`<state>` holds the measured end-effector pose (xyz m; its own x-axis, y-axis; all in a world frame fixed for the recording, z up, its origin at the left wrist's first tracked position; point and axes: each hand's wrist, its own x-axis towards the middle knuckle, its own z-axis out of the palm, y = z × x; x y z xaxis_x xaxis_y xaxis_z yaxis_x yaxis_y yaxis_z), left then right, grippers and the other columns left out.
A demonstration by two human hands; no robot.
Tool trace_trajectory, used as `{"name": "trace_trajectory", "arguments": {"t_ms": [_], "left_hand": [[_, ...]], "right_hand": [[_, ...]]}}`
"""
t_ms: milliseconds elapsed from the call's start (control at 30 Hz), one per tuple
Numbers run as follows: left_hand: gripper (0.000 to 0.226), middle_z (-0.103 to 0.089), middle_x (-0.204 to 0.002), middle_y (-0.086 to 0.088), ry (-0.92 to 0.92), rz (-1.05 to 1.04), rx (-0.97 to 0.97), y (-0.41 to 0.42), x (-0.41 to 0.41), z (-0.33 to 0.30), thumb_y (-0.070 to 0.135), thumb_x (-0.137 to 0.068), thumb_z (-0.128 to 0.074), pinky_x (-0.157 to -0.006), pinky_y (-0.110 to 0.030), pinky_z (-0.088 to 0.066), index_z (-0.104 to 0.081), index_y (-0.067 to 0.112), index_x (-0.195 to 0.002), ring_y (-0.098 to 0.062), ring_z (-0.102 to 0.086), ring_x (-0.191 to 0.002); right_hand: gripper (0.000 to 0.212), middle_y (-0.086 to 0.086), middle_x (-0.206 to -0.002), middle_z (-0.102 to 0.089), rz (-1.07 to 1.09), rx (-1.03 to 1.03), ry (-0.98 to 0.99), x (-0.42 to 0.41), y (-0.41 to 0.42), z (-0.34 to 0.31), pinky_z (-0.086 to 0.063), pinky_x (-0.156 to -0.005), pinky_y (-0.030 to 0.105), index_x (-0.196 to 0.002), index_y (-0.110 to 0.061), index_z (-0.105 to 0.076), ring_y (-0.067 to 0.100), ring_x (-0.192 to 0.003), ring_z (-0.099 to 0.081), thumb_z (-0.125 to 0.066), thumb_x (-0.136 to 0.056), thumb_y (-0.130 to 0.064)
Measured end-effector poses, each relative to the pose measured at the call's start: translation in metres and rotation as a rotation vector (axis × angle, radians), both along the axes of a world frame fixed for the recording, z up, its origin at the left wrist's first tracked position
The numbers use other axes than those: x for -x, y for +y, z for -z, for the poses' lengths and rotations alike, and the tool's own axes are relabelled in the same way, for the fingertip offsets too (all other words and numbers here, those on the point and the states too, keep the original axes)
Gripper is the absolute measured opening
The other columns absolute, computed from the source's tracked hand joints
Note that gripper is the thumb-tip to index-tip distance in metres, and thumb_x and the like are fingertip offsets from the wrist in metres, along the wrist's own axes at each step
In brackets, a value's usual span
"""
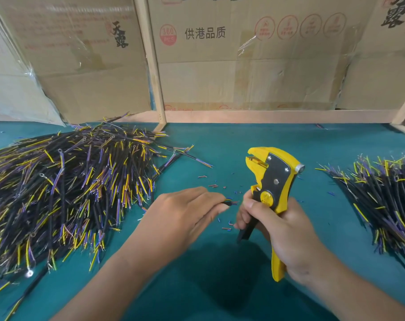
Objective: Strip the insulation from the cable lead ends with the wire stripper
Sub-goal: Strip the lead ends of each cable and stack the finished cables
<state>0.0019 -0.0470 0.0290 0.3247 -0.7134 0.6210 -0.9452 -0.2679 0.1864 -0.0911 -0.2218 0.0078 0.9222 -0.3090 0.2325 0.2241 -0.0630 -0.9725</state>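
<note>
My right hand (282,230) grips the handles of a yellow and black wire stripper (272,179), held upright with its jaws pointing up and left. My left hand (185,209) pinches a short black cable (229,202) whose coloured lead ends poke out past my fingertips, just left of the stripper's lower body. The rest of that cable is hidden under my hand. The lead ends sit below the stripper's jaws, not in them.
A big heap of black cables with yellow and purple leads (57,186) covers the left of the teal table (220,144). A smaller heap (382,200) lies at the right. Small insulation scraps (220,184) dot the middle. Cardboard boxes (254,66) and a wooden frame stand behind.
</note>
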Motion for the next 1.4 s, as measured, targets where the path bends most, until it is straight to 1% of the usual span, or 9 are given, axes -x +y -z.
{"name": "trace_trajectory", "arguments": {"t_ms": [267,433,633,767,867,1000,1133,1233,1400], "left_hand": [[0.038,-0.060,-0.073,0.006,-0.018,-0.019,-0.045,0.004,0.000,-0.004,0.034,-0.102,-0.043,-0.047,-0.038,-0.049,-0.070,0.011,-0.089,-0.020,-0.055,-0.059],[0.030,-0.060,-0.080,0.010,-0.029,0.010,-0.052,0.005,-0.001,-0.005,0.043,-0.098,-0.055,-0.051,-0.034,-0.051,-0.070,0.019,-0.106,-0.015,-0.056,-0.064],[0.024,-0.063,-0.118,-0.001,-0.097,-0.014,-0.031,-0.004,0.001,-0.002,0.031,-0.100,-0.053,-0.079,-0.038,-0.048,-0.074,0.019,-0.100,-0.019,-0.061,-0.094],[0.020,-0.062,-0.091,0.004,-0.032,0.039,-0.070,-0.008,0.006,0.001,0.022,-0.100,-0.050,-0.072,-0.041,-0.046,-0.067,0.013,-0.094,-0.021,-0.057,-0.080],[0.016,-0.053,-0.081,0.011,0.107,0.057,-0.065,-0.007,0.007,-0.002,0.022,-0.097,-0.050,-0.071,-0.033,-0.043,-0.061,0.015,-0.087,-0.014,-0.049,-0.074],[0.011,-0.047,-0.068,0.017,0.493,0.150,0.001,-0.004,0.011,-0.004,0.019,-0.089,-0.053,-0.058,-0.010,-0.031,-0.058,0.021,-0.079,-0.003,-0.040,-0.060],[0.015,-0.044,-0.059,-0.003,0.806,0.169,0.029,-0.002,0.012,-0.005,0.032,-0.082,-0.053,-0.049,-0.018,-0.028,-0.063,0.022,-0.075,-0.007,-0.031,-0.054],[0.016,-0.040,-0.051,0.008,0.959,0.181,0.077,-0.005,0.014,-0.008,0.022,-0.079,-0.056,-0.047,-0.019,-0.024,-0.066,0.026,-0.067,-0.011,-0.026,-0.051],[0.025,-0.039,-0.050,0.005,1.171,0.159,0.133,-0.008,0.017,-0.011,0.012,-0.079,-0.050,-0.045,-0.020,-0.026,-0.066,0.020,-0.061,-0.013,-0.027,-0.048]], "right_hand": [[0.018,0.009,-0.068,-0.066,-0.003,0.196,0.025,0.001,-0.004,0.000,-0.057,-0.073,0.038,-0.074,-0.029,-0.066,0.025,-0.070,-0.065,-0.056,-0.089,-0.032],[0.019,0.005,-0.064,-0.061,-0.114,0.008,0.099,0.003,-0.005,0.000,-0.055,-0.080,0.051,-0.072,-0.019,-0.065,0.025,-0.067,-0.062,-0.059,-0.088,-0.028],[0.015,0.009,-0.066,-0.052,-0.232,-0.325,0.186,0.002,0.001,-0.003,-0.055,-0.066,0.037,-0.071,-0.016,-0.065,0.026,-0.063,-0.053,-0.062,-0.085,-0.020],[0.015,0.011,-0.067,-0.050,-0.254,-0.373,0.221,0.003,0.003,-0.003,-0.054,-0.064,0.037,-0.070,-0.014,-0.065,0.027,-0.062,-0.050,-0.063,-0.084,-0.019],[0.016,0.011,-0.067,-0.053,-0.263,-0.232,0.205,0.005,0.001,-0.005,-0.055,-0.065,0.033,-0.070,-0.017,-0.066,0.026,-0.064,-0.053,-0.062,-0.085,-0.022],[0.015,0.007,-0.065,-0.059,-0.249,-0.046,0.142,0.005,-0.001,-0.006,-0.055,-0.067,0.034,-0.072,-0.021,-0.067,0.027,-0.065,-0.057,-0.060,-0.085,-0.024],[0.019,0.014,-0.069,-0.061,-0.185,0.179,0.053,0.007,0.000,-0.005,-0.052,-0.072,0.049,-0.080,-0.020,-0.063,0.038,-0.072,-0.057,-0.059,-0.081,-0.038],[0.017,0.019,-0.072,-0.056,-0.175,0.265,-0.019,0.008,0.000,-0.004,-0.045,-0.069,0.057,-0.080,-0.024,-0.061,0.042,-0.070,-0.050,-0.055,-0.085,-0.039],[0.010,0.014,-0.068,-0.050,-0.119,0.306,-0.110,0.008,0.000,0.000,-0.038,-0.052,0.041,-0.080,-0.031,-0.059,0.034,-0.059,-0.042,-0.056,-0.089,-0.034]]}}
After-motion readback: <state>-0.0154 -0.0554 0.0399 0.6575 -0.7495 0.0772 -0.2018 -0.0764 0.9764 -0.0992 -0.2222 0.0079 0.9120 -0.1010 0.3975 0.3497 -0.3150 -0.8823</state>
